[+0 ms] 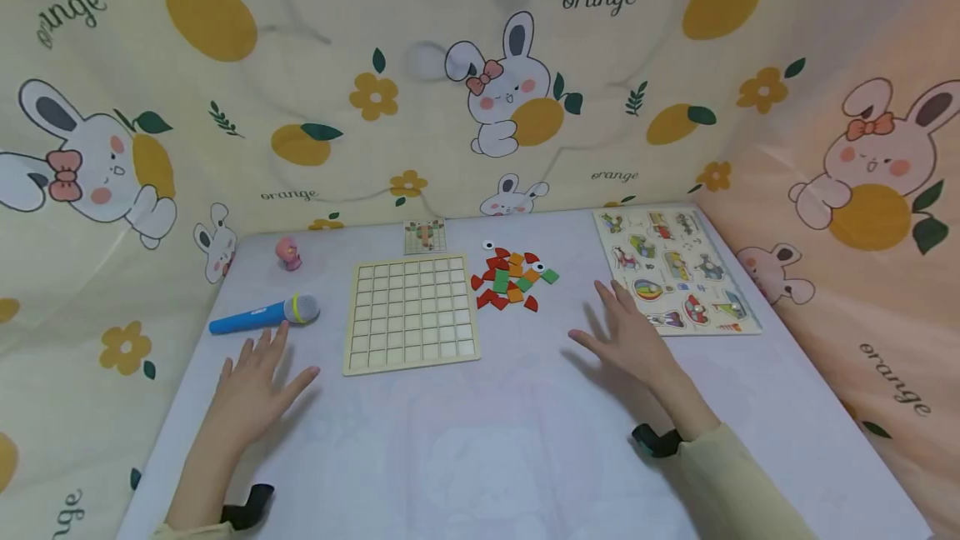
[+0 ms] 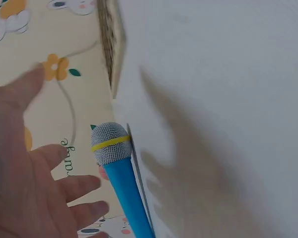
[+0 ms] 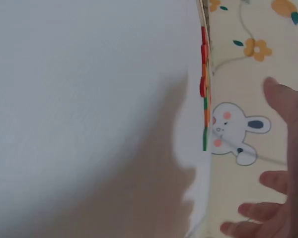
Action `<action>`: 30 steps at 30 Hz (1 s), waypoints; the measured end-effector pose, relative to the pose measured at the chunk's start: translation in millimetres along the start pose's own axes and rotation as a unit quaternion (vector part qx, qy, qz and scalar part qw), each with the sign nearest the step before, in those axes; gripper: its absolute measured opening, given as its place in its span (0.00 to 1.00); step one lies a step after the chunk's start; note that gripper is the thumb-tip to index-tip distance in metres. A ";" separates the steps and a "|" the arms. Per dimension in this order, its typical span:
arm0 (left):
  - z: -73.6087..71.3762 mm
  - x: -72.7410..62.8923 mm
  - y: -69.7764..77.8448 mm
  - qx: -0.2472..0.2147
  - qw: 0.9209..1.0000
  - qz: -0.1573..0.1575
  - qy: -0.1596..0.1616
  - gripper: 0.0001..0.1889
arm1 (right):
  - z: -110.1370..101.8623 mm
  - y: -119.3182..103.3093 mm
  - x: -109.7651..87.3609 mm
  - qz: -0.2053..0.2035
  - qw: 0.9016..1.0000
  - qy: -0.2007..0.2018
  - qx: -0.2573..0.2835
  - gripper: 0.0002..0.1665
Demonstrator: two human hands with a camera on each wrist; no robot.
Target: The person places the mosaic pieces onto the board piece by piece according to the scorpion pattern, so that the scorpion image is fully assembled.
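My left hand [image 1: 251,394] hovers over the table's left side with fingers spread and nothing in it. Just beyond its fingertips lies a blue toy microphone [image 1: 251,320] with a grey head and yellow ring, also in the left wrist view [image 2: 124,186]. My right hand [image 1: 630,340] is held above the table on the right, fingers apart and holding nothing. Between the hands lies a wooden grid board [image 1: 412,313] of bare squares. Beside it is a loose cluster of red, orange and green pieces [image 1: 515,280], with two white eye discs among them.
Behind the grid board lies a small pattern card [image 1: 424,236]. A pink toy figure [image 1: 288,252] stands at the back left. A wooden picture puzzle board [image 1: 675,269] lies at the back right, near the right fingertips. Patterned cloth [image 1: 480,65] surrounds the white table [image 1: 480,457].
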State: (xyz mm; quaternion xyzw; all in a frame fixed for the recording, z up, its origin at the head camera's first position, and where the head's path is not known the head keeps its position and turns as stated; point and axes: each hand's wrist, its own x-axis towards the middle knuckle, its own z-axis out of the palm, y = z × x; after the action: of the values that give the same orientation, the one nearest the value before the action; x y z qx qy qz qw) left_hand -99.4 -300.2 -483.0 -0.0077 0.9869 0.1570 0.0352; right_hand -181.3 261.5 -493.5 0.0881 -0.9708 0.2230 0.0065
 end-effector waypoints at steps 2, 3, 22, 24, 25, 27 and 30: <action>-1.1 3.9 0.4 -0.048 0.999 -0.008 -0.013 0.54 | 4.6 1.4 6.0 -0.008 0.999 0.015 0.052 0.61; -1.0 6.0 0.8 -0.069 0.997 -0.013 -0.016 0.54 | 7.6 2.2 9.0 -0.008 0.997 0.021 0.074 0.59; 33.8 48.9 29.5 -0.220 0.969 -0.057 -0.093 0.46 | 58.6 -3.6 97.1 0.064 0.981 0.037 0.178 0.35; 36.9 52.3 29.3 -0.217 0.968 -0.050 -0.115 0.46 | 61.4 -2.8 104.1 0.072 0.984 0.045 0.159 0.33; 38.1 54.1 28.9 -0.214 0.968 -0.044 -0.122 0.47 | 62.5 -2.5 107.5 0.074 0.985 0.050 0.149 0.32; 40.7 57.0 27.7 -0.215 0.967 -0.036 -0.130 0.46 | 64.3 -2.2 113.8 0.078 0.988 0.054 0.124 0.31; 42.2 59.4 26.2 -0.221 0.966 -0.030 -0.132 0.44 | 65.9 -2.6 121.3 0.081 0.991 0.055 0.096 0.29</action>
State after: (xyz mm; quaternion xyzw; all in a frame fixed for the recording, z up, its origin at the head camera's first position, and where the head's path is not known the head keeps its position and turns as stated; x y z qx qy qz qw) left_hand -156.5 -262.5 -519.1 -0.0247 0.9136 0.3699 0.1669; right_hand -298.5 210.1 -545.5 -0.0031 -0.9471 0.3193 0.0332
